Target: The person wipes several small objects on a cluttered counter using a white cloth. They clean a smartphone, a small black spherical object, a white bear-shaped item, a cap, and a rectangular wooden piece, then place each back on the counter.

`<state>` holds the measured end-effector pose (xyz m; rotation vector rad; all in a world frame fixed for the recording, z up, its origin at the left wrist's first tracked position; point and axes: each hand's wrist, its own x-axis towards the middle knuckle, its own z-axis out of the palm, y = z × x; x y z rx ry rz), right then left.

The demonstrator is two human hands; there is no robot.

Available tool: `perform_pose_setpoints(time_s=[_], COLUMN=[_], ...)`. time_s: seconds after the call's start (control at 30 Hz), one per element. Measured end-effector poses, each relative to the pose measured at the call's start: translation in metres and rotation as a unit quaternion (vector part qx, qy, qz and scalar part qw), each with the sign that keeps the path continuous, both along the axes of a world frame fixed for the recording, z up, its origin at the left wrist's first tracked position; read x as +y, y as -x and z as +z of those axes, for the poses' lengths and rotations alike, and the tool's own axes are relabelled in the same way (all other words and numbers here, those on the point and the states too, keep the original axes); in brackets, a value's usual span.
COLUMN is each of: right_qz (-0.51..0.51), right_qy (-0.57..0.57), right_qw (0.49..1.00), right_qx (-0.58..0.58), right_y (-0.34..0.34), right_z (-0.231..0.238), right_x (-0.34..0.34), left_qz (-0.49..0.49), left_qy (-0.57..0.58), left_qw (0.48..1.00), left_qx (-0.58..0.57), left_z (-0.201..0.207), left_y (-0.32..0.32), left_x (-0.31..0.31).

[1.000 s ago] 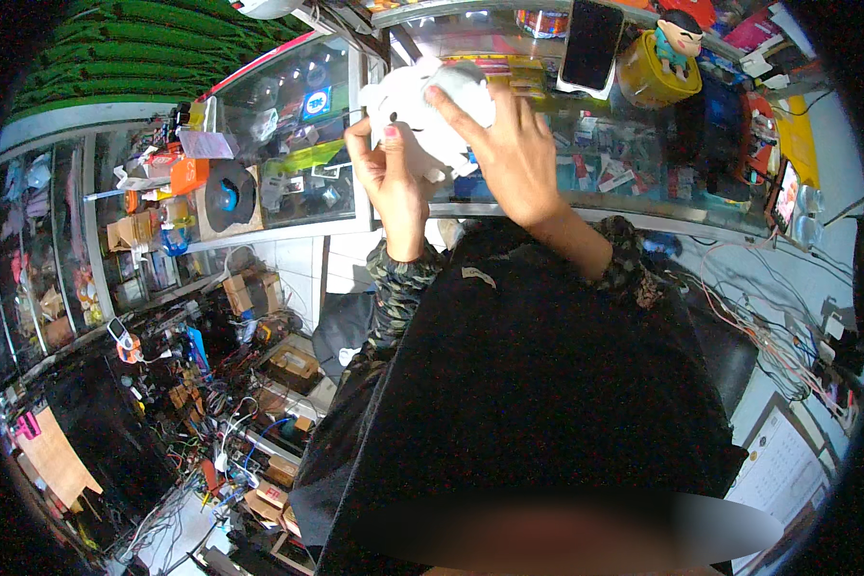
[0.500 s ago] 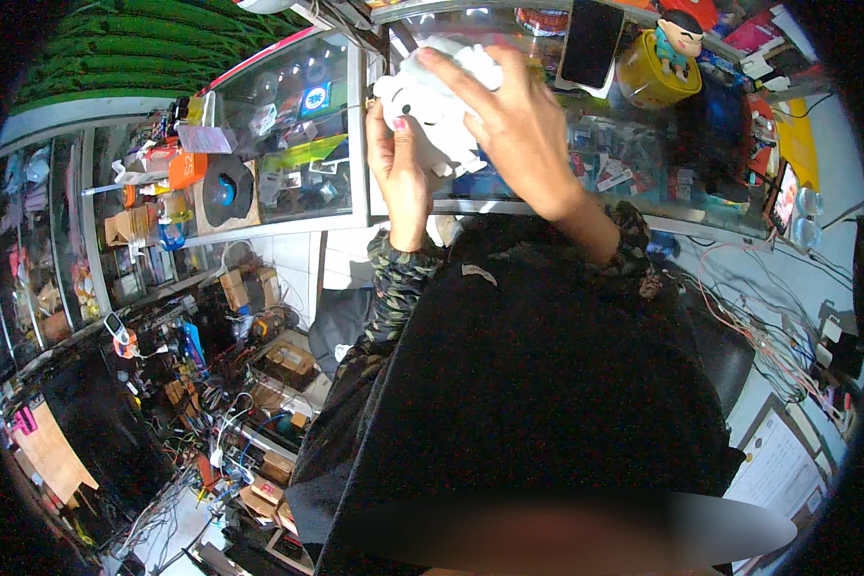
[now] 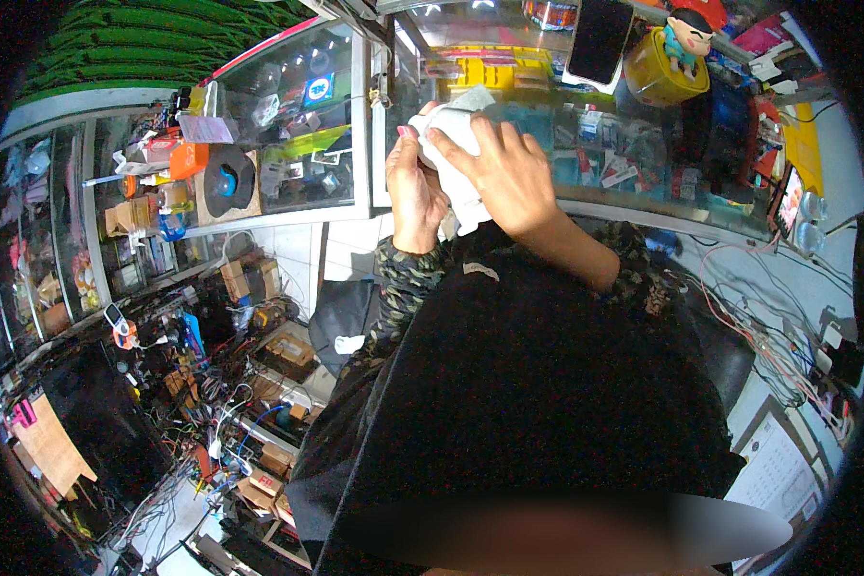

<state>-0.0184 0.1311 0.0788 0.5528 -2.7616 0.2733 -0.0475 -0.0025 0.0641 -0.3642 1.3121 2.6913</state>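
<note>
Close in front of my chest, over the glass counter, I hold a white figurine (image 3: 464,200). My left hand (image 3: 417,200) is closed around its left side, thumb up near the top. From the right, my right hand (image 3: 509,173) presses on it with bent fingers, a thin, pale, tissue-like cloth (image 3: 474,98) sticking up beyond the fingertips. The face of the figurine does not show at this moment. Where the cloth ends and the white surface begins under my fingers is hard to make out.
Beneath my hands is a glass display counter (image 3: 586,206) full of small packets. A phone (image 3: 600,43) and a yellow tub (image 3: 651,75) with a toy figure (image 3: 688,43) lie beyond. Cluttered parts and cables (image 3: 216,413) fill the lower left; loose wires (image 3: 749,307) hang at right.
Both hands have come lower and nearer my body with the figurine. It has been turned, so its face is out of sight. My right fingers are more bent than before.
</note>
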Motion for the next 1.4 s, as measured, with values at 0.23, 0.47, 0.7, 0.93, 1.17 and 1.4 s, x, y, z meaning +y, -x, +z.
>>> perform_pose_setpoints(time_s=[0.23, 0.47, 0.7, 0.93, 1.17, 1.4], right_qz=[0.034, 0.112, 0.106, 0.020, 0.000, 0.015], right_qy=[-0.026, 0.001, 0.014, -0.002, 0.234, 0.276], right_qw=[0.998, 0.992, 0.994, 0.999, 0.965, 0.954], right_qx=[0.036, 0.060, 0.002, -0.032, -0.122, -0.115], right_y=[-0.018, -0.023, -0.009, -0.007, -0.003, -0.012], right_z=[0.001, 0.001, 0.019, 0.025, 0.036, 0.039], right_x=[0.003, 0.015, 0.037, 0.048, 0.084, 0.060], left_qz=[-0.004, 0.060, 0.149, 0.243, 0.262, 0.263], left_qy=[-0.005, 0.056, 0.139, 0.249, 0.136, 0.188], left_qw=[1.000, 0.991, 0.959, 0.902, 0.928, 0.901], left_qx=[0.027, 0.109, 0.197, 0.255, 0.227, 0.288], left_z=[-0.014, -0.015, -0.015, -0.001, 0.009, 0.018], left_y=[0.007, 0.015, 0.015, 0.015, 0.022, 0.009], left_x=[-0.012, -0.017, -0.015, -0.018, -0.054, -0.040])
